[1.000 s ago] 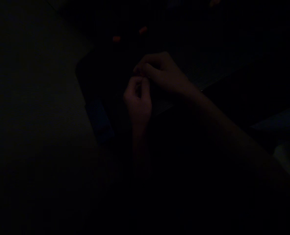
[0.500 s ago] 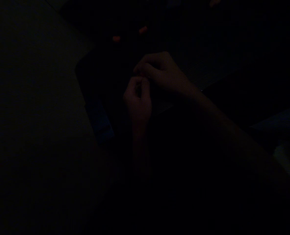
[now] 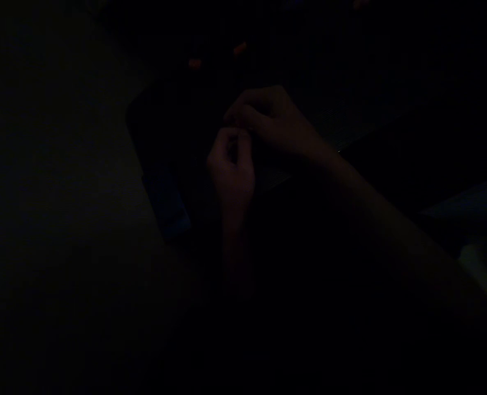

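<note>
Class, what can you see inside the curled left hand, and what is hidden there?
In the left hand, a dark gap shows between thumb and curled finger. Anything at its fingertips, close to the right hand, is too dark or covered to tell.

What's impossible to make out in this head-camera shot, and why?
All in the head view:
- Whatever the bare left hand and bare right hand may hold: curled fingers and darkness hide it.
- What the small orange piece and its orange neighbour are: too small and dim.
- The dull reddish piece: cut by the top edge.
- The dark blue oblong's identity: darkness.
- The pale greenish shape: dim, cut by the right edge.
</note>
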The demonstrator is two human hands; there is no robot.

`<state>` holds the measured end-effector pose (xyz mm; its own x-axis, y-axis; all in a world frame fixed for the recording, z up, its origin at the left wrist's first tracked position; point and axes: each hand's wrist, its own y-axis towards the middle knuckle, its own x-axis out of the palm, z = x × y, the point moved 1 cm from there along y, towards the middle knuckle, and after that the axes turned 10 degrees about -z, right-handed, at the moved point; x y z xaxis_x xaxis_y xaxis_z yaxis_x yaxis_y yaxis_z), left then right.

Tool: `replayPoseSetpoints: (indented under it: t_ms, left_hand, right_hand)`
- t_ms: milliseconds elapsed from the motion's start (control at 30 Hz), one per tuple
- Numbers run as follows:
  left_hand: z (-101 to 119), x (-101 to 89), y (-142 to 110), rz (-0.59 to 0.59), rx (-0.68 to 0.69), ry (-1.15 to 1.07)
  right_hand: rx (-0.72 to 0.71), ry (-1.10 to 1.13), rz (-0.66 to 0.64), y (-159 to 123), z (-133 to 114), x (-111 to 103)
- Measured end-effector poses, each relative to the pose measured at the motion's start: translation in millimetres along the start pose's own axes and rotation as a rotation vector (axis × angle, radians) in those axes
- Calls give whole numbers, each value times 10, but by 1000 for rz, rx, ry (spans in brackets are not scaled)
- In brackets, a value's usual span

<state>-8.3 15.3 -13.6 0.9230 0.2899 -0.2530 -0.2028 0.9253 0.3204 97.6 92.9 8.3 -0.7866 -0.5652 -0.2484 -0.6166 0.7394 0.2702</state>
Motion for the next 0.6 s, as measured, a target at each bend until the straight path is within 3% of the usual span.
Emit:
replayPoseSetpoints:
  t_ms: [600]
  left_hand:
    - [55,-5,-4,11,-56,84]
  right_hand:
    - [25,-3,26,0,-9,11]
